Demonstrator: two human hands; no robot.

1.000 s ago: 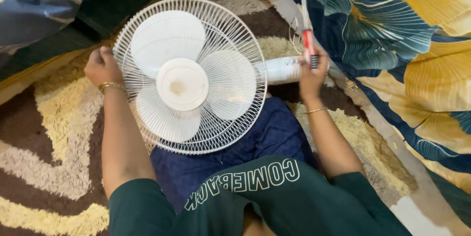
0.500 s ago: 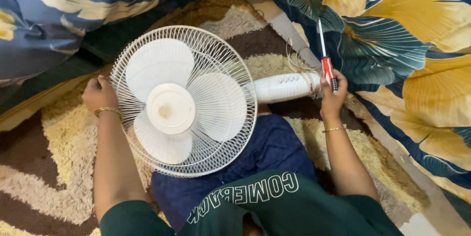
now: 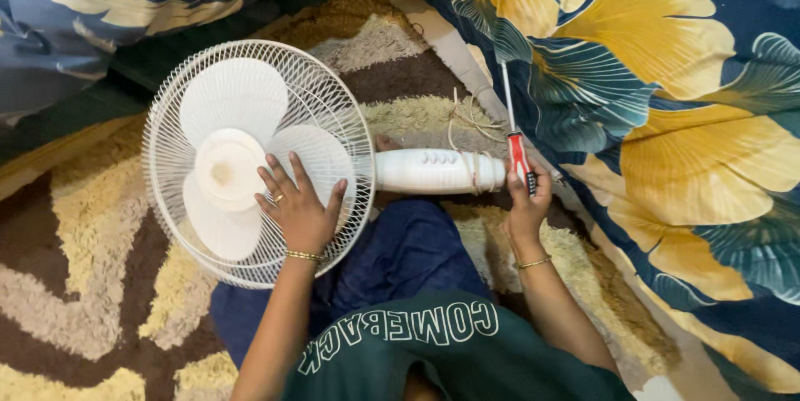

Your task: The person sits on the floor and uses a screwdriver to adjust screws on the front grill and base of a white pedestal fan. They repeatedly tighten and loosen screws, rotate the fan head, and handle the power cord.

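Note:
A white fan lies across my lap on a rug, its round wire grille [image 3: 192,101] facing up with the white blades behind it. My left hand [image 3: 298,205] rests flat on the grille's lower right part, fingers spread. The fan's white neck [image 3: 433,171] runs to the right, with a pale cord [image 3: 471,117] looped around it. My right hand [image 3: 527,205] is at the neck's end and grips a screwdriver [image 3: 517,147] with a red and black handle, its metal shaft pointing away from me.
A shaggy brown, cream and yellow rug [image 3: 75,284] covers the floor. A dark blue bedcover with big yellow leaves [image 3: 667,117] hangs along the right and back. A blue cloth [image 3: 400,251] covers my lap.
My left hand left the grille's left rim and now lies on the front of the grille. The fan's head sits further left in view. The right hand keeps the screwdriver.

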